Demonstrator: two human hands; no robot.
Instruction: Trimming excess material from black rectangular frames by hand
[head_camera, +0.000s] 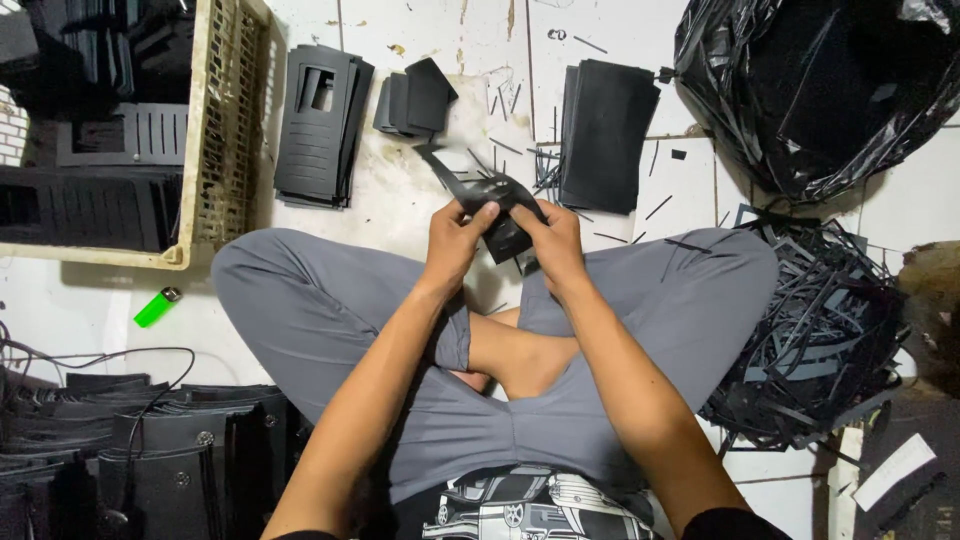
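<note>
Left hand (455, 238) and right hand (553, 240) both pinch black die-cut sheet piece (495, 205), held above crossed legs over floor (420, 180). Step in hand, by look: stripping offcut from piece (thin strip dangles up-left). Next move calls for firm pinch, steady pull apart. Scrap heap (810, 340) at right.

Black cut piece (500, 215) — thin, flat, matte sheet material with slots and ragged cut edges. Held up off the floor above the crossed legs, tilted, a narrow strip trailing up and left from it. Pinched on both sides — left hand (455, 240), right hand (553, 240).
</note>
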